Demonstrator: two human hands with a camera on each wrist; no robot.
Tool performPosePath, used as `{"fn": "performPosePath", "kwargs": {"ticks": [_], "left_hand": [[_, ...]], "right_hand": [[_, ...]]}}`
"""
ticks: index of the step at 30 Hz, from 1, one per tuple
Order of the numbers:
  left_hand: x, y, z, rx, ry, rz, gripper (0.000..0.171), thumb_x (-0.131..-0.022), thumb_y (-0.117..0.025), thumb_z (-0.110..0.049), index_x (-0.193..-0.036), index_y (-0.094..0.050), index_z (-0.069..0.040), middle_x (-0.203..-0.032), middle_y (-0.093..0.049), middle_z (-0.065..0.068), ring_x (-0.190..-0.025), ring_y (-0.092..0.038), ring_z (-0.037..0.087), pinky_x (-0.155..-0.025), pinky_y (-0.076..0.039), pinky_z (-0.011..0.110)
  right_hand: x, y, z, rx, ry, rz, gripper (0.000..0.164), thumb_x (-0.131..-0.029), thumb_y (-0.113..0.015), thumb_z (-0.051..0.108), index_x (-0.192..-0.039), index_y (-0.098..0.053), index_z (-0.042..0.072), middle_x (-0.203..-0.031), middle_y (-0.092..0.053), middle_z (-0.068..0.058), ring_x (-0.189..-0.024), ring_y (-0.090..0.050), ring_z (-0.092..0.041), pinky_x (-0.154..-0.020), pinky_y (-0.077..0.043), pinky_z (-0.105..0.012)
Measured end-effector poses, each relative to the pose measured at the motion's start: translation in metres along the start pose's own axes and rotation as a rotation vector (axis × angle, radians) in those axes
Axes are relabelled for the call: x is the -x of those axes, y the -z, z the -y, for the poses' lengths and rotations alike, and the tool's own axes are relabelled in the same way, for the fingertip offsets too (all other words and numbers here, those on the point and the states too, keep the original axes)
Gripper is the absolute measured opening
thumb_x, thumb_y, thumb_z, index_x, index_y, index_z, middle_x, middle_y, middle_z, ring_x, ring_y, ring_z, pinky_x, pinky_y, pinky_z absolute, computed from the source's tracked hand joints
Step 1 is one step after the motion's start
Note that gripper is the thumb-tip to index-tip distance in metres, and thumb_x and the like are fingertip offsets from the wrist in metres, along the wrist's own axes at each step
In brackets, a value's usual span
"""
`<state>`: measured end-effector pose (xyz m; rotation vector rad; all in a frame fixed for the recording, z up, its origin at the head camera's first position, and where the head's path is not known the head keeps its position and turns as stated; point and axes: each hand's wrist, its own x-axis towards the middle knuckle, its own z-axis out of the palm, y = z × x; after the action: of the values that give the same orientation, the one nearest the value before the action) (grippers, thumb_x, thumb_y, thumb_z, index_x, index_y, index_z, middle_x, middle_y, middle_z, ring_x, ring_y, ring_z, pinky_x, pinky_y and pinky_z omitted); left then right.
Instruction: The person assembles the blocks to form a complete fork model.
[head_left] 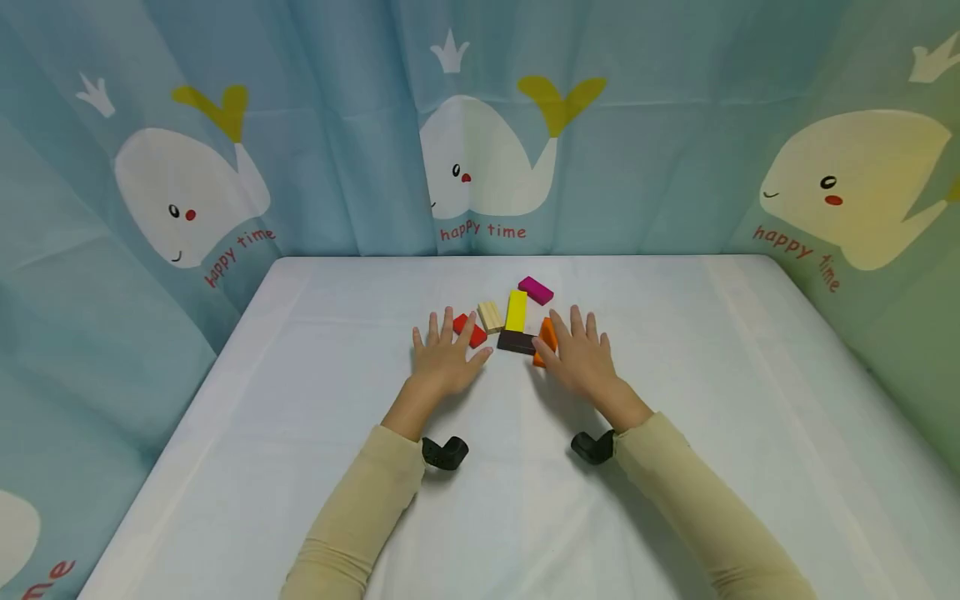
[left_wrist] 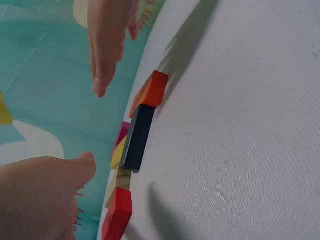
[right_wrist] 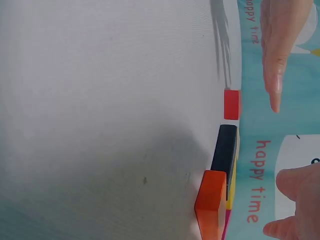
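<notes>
My left hand (head_left: 442, 362) is spread with straight fingers above the table, its fingertips overlapping the red block (head_left: 471, 332) in the head view. Spread likewise, my right hand (head_left: 581, 358) hovers by the orange block (head_left: 547, 337), partly covering it. Neither hand holds anything; both wrist views show them raised off the surface. Between them lie a black block (head_left: 517, 342), a yellow block (head_left: 516, 310) touching or close behind it, and a plain wooden block (head_left: 491, 317). A magenta block (head_left: 536, 290) lies farthest back.
A white cloth covers the table (head_left: 300, 400). Blue curtains (head_left: 337, 167) with whale prints hang behind and along the sides. Dark wrist-worn devices (head_left: 446, 452) stick out inward from both sleeve cuffs.
</notes>
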<state>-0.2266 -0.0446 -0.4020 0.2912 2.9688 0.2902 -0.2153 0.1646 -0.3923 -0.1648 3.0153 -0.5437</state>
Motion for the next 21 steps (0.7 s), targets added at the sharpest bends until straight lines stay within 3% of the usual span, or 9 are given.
{"fn": "performPosePath", "kwargs": {"ticks": [4, 12, 16, 21], "left_hand": [[-0.002, -0.002, -0.004, 0.001, -0.013, 0.013, 0.068, -0.092, -0.030, -0.059, -0.149, -0.010, -0.026, -0.153, 0.001, 0.011, -0.137, 0.005, 0.035, -0.105, 0.002, 0.058], [-0.005, -0.004, -0.017, 0.010, -0.145, 0.106, 0.068, -0.093, -0.030, -0.058, -0.149, -0.009, -0.025, -0.153, -0.001, 0.008, -0.137, 0.001, 0.035, -0.105, 0.002, 0.057], [-0.007, -0.007, -0.025, -0.020, -0.173, 0.118, 0.068, -0.093, -0.029, -0.058, -0.149, -0.008, -0.025, -0.153, 0.001, 0.008, -0.137, 0.002, 0.034, -0.106, 0.001, 0.055], [-0.011, -0.016, -0.037, -0.094, -0.254, 0.120, 0.065, -0.095, -0.028, -0.055, -0.149, -0.010, -0.025, -0.153, -0.002, 0.005, -0.138, 0.000, 0.030, -0.109, -0.002, 0.050]], "right_hand": [[-0.005, -0.001, -0.001, 0.005, -0.009, 0.015, 0.068, -0.096, -0.037, 0.047, -0.147, -0.017, 0.008, -0.149, -0.005, -0.027, -0.133, 0.001, -0.048, -0.102, -0.006, -0.064], [-0.016, -0.001, -0.003, 0.002, -0.002, -0.003, 0.056, -0.095, -0.048, 0.027, -0.142, -0.031, 0.003, -0.143, -0.022, -0.029, -0.129, -0.020, -0.048, -0.101, -0.022, -0.060], [-0.021, -0.003, -0.008, -0.021, 0.000, -0.013, 0.055, -0.094, -0.051, 0.025, -0.140, -0.035, 0.001, -0.140, -0.029, -0.029, -0.126, -0.028, -0.045, -0.099, -0.027, -0.058], [-0.029, -0.005, -0.013, -0.049, 0.031, -0.042, 0.050, -0.090, -0.059, 0.021, -0.131, -0.046, -0.005, -0.127, -0.046, -0.027, -0.115, -0.044, -0.041, -0.097, -0.035, -0.053]]}}
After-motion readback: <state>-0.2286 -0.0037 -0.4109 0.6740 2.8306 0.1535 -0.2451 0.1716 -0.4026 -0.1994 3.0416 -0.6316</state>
